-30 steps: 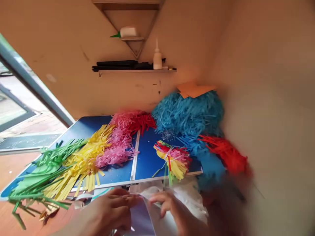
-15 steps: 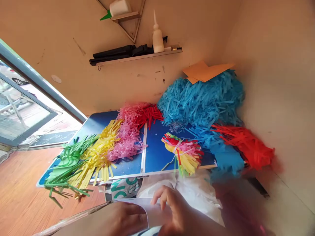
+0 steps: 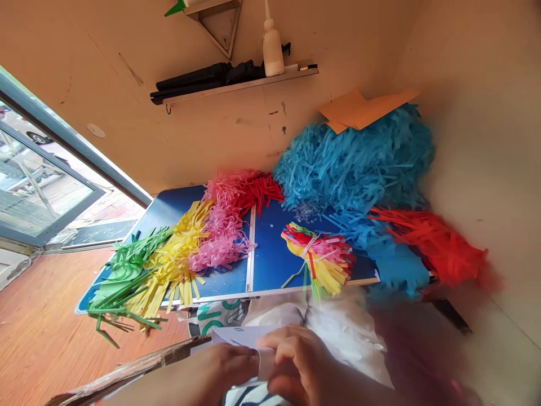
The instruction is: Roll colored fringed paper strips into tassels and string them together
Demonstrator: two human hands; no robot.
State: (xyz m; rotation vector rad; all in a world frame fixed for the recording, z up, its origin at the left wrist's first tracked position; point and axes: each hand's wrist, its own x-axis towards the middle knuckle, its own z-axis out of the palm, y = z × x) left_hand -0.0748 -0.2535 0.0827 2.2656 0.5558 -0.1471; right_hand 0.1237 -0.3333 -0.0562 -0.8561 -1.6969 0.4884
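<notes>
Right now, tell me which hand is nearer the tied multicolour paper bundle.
Right. The right hand lies just below the bundle; the left hand lies further left. Both grip a white sheet.

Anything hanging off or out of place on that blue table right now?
Yes. The green strips and yellow strips overhang the front-left edge of the blue table, and the tied multicolour bundle droops over its front edge. The left hand and right hand grip a pale paper sheet, touching neither.

Bare left hand (image 3: 222,367), bare right hand (image 3: 298,363), bare forearms
</notes>
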